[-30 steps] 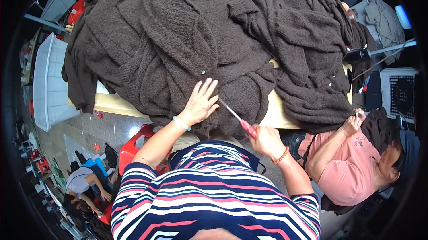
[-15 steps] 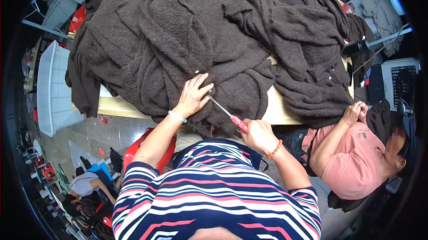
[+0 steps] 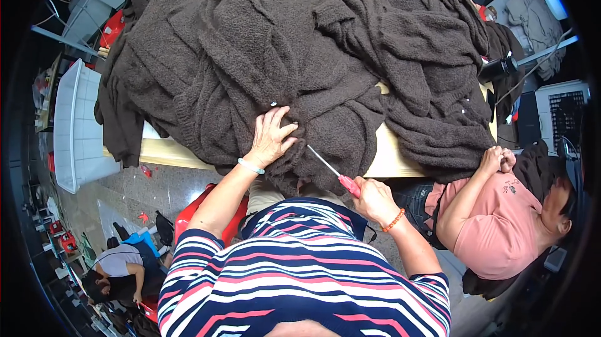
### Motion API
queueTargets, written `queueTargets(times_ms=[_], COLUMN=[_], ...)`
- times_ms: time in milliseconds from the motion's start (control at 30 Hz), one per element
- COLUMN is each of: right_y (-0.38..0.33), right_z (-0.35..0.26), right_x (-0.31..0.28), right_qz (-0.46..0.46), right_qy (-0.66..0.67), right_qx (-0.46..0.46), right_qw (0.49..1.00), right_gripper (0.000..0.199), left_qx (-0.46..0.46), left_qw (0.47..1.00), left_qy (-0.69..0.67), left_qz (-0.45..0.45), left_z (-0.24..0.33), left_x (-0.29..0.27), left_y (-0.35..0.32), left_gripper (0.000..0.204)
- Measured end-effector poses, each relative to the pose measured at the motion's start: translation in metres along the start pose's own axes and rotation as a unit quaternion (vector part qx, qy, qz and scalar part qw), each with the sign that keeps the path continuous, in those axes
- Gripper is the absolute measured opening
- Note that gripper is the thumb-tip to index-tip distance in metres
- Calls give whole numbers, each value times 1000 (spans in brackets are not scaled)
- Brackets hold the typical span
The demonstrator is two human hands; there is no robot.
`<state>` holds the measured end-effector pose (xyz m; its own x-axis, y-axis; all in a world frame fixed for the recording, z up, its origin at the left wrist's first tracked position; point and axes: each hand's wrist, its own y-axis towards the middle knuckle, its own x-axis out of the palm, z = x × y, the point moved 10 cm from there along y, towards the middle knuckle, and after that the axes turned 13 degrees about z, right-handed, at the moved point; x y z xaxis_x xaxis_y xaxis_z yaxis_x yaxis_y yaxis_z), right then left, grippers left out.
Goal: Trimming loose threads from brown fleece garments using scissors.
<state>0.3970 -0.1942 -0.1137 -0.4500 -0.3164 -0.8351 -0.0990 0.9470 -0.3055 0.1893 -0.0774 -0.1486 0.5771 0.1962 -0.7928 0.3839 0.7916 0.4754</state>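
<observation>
A heap of dark brown knit garments (image 3: 250,43) covers most of the table. My left hand (image 3: 272,137), with a pale bangle at its wrist, lies on the knit at the near edge, fingers spread and pressing down. Just beyond its fingertips is a small white button-like spot (image 3: 273,103). My right hand (image 3: 374,199), wearing an orange bead bracelet, is closed round the pinkish-red handle of a thin-shafted metal tool (image 3: 324,160). The tool's tip points up and left toward my left hand, apart from it, over the knit.
The pale wooden table edge (image 3: 391,158) shows below the heap. A white tiled-looking bin (image 3: 78,124) stands left. At right, close by, sits a person in a pink top (image 3: 494,230), hands at the garments. A red stool (image 3: 200,215) is beside me. Other people are at far left and lower left.
My right hand has drawn the tool back, down and to the right, so its tip is farther from my left hand. The left hand has hardly moved.
</observation>
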Motion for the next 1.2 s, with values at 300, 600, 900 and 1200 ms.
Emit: queueTargets(times_ms=[300,600,900,1200], right_y=[45,54,67,79], right_z=[-56,-14,19,35], right_x=[-12,-29,-50,-35], right_qz=[40,122,173,142], right_qy=[33,47,63,46], right_qx=[-67,-26,21,55], right_qw=[996,991,983,987], right_gripper=[15,14,12,16], left_qx=[-185,15,-252,-53], left_qw=[957,995,847,933], left_qy=[-195,47,114,238], left_qz=[112,-86,455,264], left_z=[-53,-4,-196,-67], left_x=[-8,-15,-360,-238], left_y=[16,27,19,16], left_gripper=[6,45,17,40])
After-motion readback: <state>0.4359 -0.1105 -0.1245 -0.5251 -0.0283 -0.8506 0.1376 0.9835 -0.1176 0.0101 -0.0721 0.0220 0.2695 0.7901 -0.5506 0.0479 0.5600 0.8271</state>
